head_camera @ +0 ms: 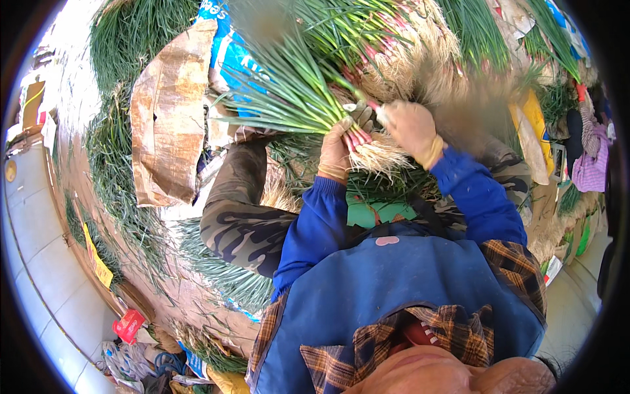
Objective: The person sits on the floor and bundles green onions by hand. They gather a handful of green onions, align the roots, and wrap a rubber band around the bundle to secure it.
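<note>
My left hand (336, 150), in a thin pale glove, grips a bunch of spring onions (315, 106) just above the roots. Its green leaves fan out to the upper left. The reddish bulbs and pale roots (379, 155) point to the lower right. Close beside it is my right hand (412, 129), also gloved, with its fingers closed on a spring onion stalk (363, 94) near the bulb end. The tips of those fingers are partly blurred. Beyond both hands lies a large heap of spring onions (379, 47), roots towards the right.
A brown sheet (170, 115) and a blue printed sack (231, 59) lie to the left. Loose green leaves (118, 187) cover the floor there. More spring onions (475, 34) lie at the upper right, near a yellow bag (536, 130). My camouflage trouser leg (241, 212) is bent beside a leaf pile.
</note>
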Demonstrator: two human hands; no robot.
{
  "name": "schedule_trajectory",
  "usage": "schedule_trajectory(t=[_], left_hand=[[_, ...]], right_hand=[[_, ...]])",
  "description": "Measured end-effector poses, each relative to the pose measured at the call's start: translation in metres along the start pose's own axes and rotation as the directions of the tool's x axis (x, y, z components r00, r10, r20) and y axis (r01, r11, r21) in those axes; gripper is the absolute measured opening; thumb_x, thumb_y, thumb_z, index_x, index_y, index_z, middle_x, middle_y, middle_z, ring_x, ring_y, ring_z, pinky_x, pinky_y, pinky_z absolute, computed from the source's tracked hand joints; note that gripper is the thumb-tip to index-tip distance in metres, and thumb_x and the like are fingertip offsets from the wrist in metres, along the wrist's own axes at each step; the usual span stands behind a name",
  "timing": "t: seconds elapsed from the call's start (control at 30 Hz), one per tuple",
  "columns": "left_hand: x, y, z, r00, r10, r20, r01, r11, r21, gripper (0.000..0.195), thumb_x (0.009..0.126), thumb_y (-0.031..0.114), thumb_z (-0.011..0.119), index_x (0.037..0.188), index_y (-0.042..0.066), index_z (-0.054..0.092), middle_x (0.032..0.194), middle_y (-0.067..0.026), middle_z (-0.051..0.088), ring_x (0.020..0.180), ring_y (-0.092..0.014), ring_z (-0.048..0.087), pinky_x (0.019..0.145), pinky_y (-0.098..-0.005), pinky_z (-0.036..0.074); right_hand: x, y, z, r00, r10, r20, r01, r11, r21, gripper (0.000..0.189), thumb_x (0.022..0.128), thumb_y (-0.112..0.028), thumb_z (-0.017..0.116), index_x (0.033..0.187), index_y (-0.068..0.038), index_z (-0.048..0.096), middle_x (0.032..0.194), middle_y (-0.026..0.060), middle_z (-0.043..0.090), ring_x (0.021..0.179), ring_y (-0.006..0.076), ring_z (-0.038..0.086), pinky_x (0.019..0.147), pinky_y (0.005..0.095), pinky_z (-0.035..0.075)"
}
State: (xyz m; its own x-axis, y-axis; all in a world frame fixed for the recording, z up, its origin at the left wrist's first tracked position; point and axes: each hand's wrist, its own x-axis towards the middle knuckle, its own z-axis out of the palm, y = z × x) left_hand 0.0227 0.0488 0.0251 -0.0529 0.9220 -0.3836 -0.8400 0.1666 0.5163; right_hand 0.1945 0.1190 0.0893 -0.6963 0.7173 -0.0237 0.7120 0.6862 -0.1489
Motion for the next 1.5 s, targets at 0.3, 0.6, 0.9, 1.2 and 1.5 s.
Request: schedule_trajectory(t=[0.3,0.6,0.9,1.2,1.5], left_hand=[[-0.022,0.000,0.016,0.992,-0.110,-0.061,0.109,0.994,-0.012,0.026,0.089,0.016,0.059,0.083,-0.009,0.062,0.068,-0.0218,0.063,0.057,-0.031,0.063,0.061,-0.0402,0.056],[-0.020,-0.005,0.009,0.994,-0.074,-0.084,0.080,0.995,0.064,0.028,0.089,0.015,0.060,0.069,-0.004,0.061,0.054,-0.0186,0.057,0.047,-0.029,0.058,0.053,-0.0386,0.053],[-0.024,0.000,-0.004,0.991,0.035,0.127,-0.004,0.971,-0.237,0.030,0.087,0.025,0.064,0.101,-0.001,0.060,0.081,-0.0118,0.065,0.071,-0.028,0.066,0.069,-0.0407,0.059],[-0.032,-0.016,-0.006,0.974,-0.104,0.200,0.137,0.978,-0.160,0.035,0.086,0.027,0.064,0.097,-0.006,0.061,0.078,-0.0177,0.065,0.069,-0.030,0.066,0.071,-0.0409,0.058],[-0.031,-0.006,0.013,0.998,-0.060,0.006,0.060,0.994,-0.088,0.034,0.090,0.027,0.057,0.082,-0.005,0.059,0.065,-0.0152,0.060,0.055,-0.027,0.061,0.063,-0.0385,0.057]], right_hand=[[0.020,0.030,0.003,0.964,0.259,0.055,-0.215,0.645,0.733,0.035,0.088,-0.035,0.067,0.104,-0.005,0.068,0.095,0.0142,0.069,0.085,0.0250,0.067,0.077,0.0344,0.052],[0.030,-0.031,0.017,0.902,0.404,0.151,-0.262,0.234,0.936,0.020,0.094,-0.010,0.061,0.107,0.003,0.067,0.093,0.0046,0.070,0.080,0.0100,0.060,0.072,0.0251,0.049],[-0.023,0.038,0.012,0.886,0.178,0.428,-0.412,0.725,0.552,0.027,0.096,-0.028,0.059,0.097,-0.003,0.071,0.085,0.0018,0.069,0.076,0.0105,0.061,0.071,0.0253,0.048],[0.038,-0.020,0.014,0.822,-0.033,0.568,-0.483,-0.568,0.666,0.030,0.099,-0.025,0.055,0.117,-0.001,0.060,0.082,0.0064,0.064,0.055,0.0109,0.057,0.049,0.0244,0.048],[0.002,-0.031,-0.018,0.970,0.213,0.114,0.016,-0.531,0.847,0.024,0.101,-0.021,0.051,0.090,-0.001,0.056,0.074,0.0037,0.054,0.067,0.0146,0.054,0.064,0.0307,0.048]])
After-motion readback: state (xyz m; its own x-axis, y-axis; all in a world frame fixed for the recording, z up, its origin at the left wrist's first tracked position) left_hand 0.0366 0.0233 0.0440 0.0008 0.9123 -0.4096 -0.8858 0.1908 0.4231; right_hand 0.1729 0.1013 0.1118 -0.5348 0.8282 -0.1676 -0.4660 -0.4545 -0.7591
